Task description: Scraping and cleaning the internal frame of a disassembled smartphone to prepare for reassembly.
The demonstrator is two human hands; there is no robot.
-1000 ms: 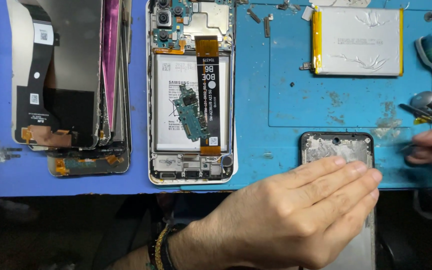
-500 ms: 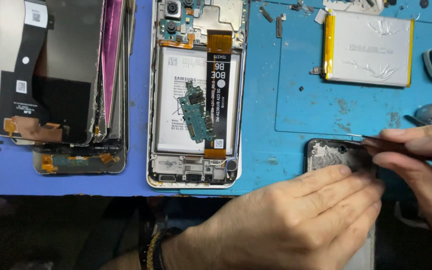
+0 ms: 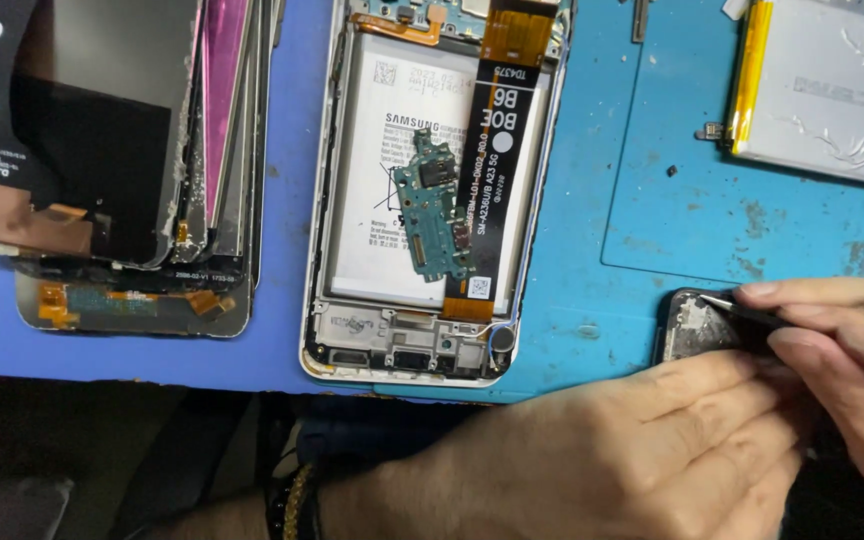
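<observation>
1. My left hand (image 3: pixel 642 450) lies flat, fingers together, pressing down on a dark phone frame (image 3: pixel 687 325) at the near edge of the blue mat (image 3: pixel 592 260); it grips nothing, it just pins the frame.
2. My right hand (image 3: pixel 842 360) is pinched shut on thin tweezers (image 3: pixel 742 308), the tip touching the frame's top corner.
3. I judge this to be the picking step: working at something small on that frame, too small for me to make out.
4. Left of the frame lies an opened phone (image 3: pixel 422 190), back off, with a small green board (image 3: pixel 432 210) resting loose on its battery, beside an orange-and-black ribbon cable (image 3: pixel 492 160).
5. Farther left of the frame sits a stack of screens (image 3: pixel 112 160); beyond it, a loose battery (image 3: pixel 822 90).
6. The next move, I reckon, calls for a steady tip and firm pressure from the flat hand so the frame does not skid.
</observation>
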